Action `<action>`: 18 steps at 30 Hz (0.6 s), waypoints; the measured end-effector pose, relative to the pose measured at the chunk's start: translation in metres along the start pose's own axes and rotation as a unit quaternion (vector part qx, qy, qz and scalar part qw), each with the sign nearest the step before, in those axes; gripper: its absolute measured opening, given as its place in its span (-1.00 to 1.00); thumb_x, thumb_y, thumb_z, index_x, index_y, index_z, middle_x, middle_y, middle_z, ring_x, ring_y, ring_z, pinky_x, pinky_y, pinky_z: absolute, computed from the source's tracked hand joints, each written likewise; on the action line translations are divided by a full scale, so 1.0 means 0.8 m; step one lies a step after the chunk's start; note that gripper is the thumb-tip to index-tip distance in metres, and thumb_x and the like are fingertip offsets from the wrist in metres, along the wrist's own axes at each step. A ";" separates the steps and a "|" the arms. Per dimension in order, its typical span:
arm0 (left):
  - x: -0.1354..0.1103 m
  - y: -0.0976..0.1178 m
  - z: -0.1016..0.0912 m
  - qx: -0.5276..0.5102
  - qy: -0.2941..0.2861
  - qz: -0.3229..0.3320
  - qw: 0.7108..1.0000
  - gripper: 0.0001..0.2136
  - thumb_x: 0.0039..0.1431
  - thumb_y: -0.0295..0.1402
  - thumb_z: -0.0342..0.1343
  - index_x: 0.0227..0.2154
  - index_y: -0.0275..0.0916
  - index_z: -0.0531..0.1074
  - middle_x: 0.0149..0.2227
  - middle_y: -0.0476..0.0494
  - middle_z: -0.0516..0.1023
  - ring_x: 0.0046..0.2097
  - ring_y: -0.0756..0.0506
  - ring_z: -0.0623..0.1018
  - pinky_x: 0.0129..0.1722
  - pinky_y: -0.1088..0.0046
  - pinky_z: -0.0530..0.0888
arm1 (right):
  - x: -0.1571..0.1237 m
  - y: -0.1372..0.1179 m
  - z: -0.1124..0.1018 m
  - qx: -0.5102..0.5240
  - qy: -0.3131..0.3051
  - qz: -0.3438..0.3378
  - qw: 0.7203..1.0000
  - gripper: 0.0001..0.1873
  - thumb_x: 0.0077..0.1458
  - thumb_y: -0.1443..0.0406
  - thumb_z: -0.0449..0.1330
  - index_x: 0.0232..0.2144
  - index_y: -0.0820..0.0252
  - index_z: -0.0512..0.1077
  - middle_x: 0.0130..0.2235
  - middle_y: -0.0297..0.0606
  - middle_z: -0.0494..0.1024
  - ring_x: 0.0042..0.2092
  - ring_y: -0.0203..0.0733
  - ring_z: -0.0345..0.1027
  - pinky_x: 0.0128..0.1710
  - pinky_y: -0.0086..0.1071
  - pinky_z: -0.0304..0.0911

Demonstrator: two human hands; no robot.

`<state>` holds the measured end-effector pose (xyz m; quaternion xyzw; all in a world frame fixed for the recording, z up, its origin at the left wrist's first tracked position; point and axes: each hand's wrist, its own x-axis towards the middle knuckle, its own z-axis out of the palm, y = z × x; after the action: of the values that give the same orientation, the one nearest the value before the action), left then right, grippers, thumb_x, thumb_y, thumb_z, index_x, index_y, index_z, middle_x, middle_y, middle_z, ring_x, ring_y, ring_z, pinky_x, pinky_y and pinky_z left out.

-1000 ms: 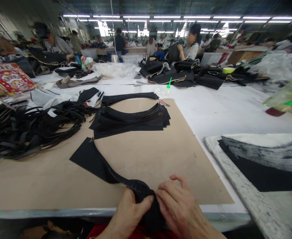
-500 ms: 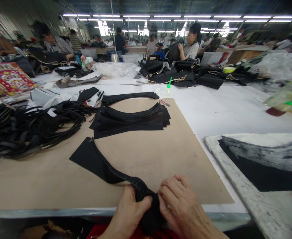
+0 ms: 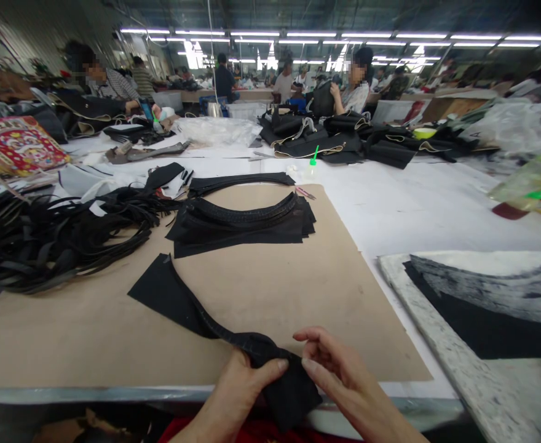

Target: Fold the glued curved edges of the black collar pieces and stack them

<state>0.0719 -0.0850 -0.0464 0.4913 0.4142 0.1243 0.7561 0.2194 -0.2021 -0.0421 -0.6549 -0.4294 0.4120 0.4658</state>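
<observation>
A curved black fabric piece (image 3: 185, 304) with a thick folded rim stretches from the brown board to the table's front edge. My left hand (image 3: 240, 384) grips its near end, thumb on top and the other fingers hidden underneath. Just right of that end is my right hand (image 3: 339, 372), with its index finger and thumb apart and the other fingers curled. Its thumb tip lies at the fabric's edge; whether it touches I cannot tell. Farther back lies a stack of similar black curved pieces (image 3: 243, 224).
A heap of black strips (image 3: 67, 237) lies at left. At right, a speckled slab (image 3: 418, 320) bears a black piece smeared with white. A small bottle with a green nozzle (image 3: 313, 161) and pink-handled snippers (image 3: 305, 193) stand beyond the stack. People work across the table.
My right hand has let go of the fabric rim and its fingers have spread. The near end of the piece now hangs flatter and wider, still in my left hand.
</observation>
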 end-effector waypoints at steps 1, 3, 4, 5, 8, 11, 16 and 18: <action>0.001 0.000 0.000 0.001 -0.009 0.002 1.000 -0.62 -0.10 -0.22 0.33 -0.23 -0.30 0.47 -0.22 -0.14 0.59 -0.14 -0.16 0.53 -0.18 0.42 0.46 | 0.002 0.003 0.000 0.006 0.007 0.006 1.000 -0.68 0.26 0.11 0.03 -0.04 0.12 0.35 -0.38 -0.34 0.42 -0.38 -0.28 0.32 -0.45 -0.45 0.20; 0.001 -0.001 -0.003 0.014 -0.065 -0.006 0.998 -0.52 -0.09 -0.09 0.32 -0.16 -0.30 0.47 -0.22 -0.16 0.59 -0.25 -0.12 0.55 -0.35 0.48 0.46 | 0.004 0.006 -0.002 0.002 0.019 0.012 1.000 -0.69 0.26 0.10 0.03 -0.08 0.14 0.37 -0.42 -0.37 0.38 -0.40 -0.29 0.27 -0.46 -0.45 0.16; 0.000 -0.003 -0.007 0.031 -0.112 -0.025 0.993 -0.49 -0.08 0.02 0.28 -0.19 -0.32 0.49 -0.29 -0.17 0.59 -0.36 -0.09 0.54 -0.46 0.51 0.43 | 0.005 0.006 -0.004 -0.007 0.026 0.012 1.000 -0.71 0.26 0.11 0.03 -0.10 0.15 0.37 -0.43 -0.38 0.38 -0.40 -0.29 0.27 -0.46 -0.45 0.15; -0.003 -0.004 -0.013 0.061 -0.163 -0.054 0.983 -0.46 -0.05 0.11 0.21 -0.28 -0.34 0.51 -0.39 -0.17 0.57 -0.46 -0.05 0.50 -0.55 0.55 0.36 | 0.005 0.006 -0.007 -0.022 0.033 0.010 0.999 -0.73 0.25 0.13 0.04 -0.13 0.15 0.37 -0.43 -0.39 0.37 -0.40 -0.29 0.26 -0.45 -0.45 0.15; -0.020 0.002 -0.035 0.214 -0.231 -0.113 0.942 -0.41 0.09 0.18 0.03 -0.62 -0.35 0.46 -0.65 -0.08 0.40 -0.63 0.07 0.32 -0.65 0.62 0.19 | 0.005 0.003 -0.017 -0.083 0.053 0.012 0.995 -0.80 0.21 0.22 0.03 -0.18 0.15 0.36 -0.47 -0.42 0.33 -0.44 -0.30 0.23 -0.46 -0.44 0.13; -0.034 0.021 -0.052 0.350 -0.144 0.016 0.925 -0.50 0.24 -0.01 0.00 -0.63 -0.29 0.48 -0.68 -0.03 0.36 -0.60 0.05 0.33 -0.62 0.61 0.22 | 0.005 0.000 -0.028 -0.139 0.065 0.009 0.988 -0.82 0.15 0.29 0.01 -0.21 0.14 0.37 -0.49 -0.43 0.33 -0.45 -0.30 0.24 -0.47 -0.43 0.13; -0.004 0.024 -0.074 0.484 0.068 0.410 0.770 -0.75 0.26 -0.31 0.06 -0.05 -0.09 0.51 -0.13 -0.17 0.53 -0.09 -0.16 0.49 -0.06 0.31 0.46 | 0.006 0.009 -0.044 -0.240 0.059 0.013 0.969 -0.81 0.14 0.35 -0.01 -0.22 0.13 0.36 -0.52 -0.45 0.37 -0.50 -0.29 0.27 -0.51 -0.42 0.11; 0.015 0.006 -0.084 0.559 0.056 0.447 0.697 -0.70 0.27 -0.39 0.02 0.02 -0.04 0.46 -0.04 -0.17 0.50 0.00 -0.18 0.45 -0.01 0.25 0.45 | 0.005 0.016 -0.048 -0.295 0.061 0.007 0.953 -0.82 0.17 0.36 -0.02 -0.22 0.12 0.35 -0.50 -0.43 0.41 -0.47 -0.26 0.31 -0.47 -0.40 0.14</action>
<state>0.0301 -0.0320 -0.0602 0.9427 0.1808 0.2203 0.1737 0.2588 -0.2111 -0.0465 -0.7901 -0.4980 0.2298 0.2738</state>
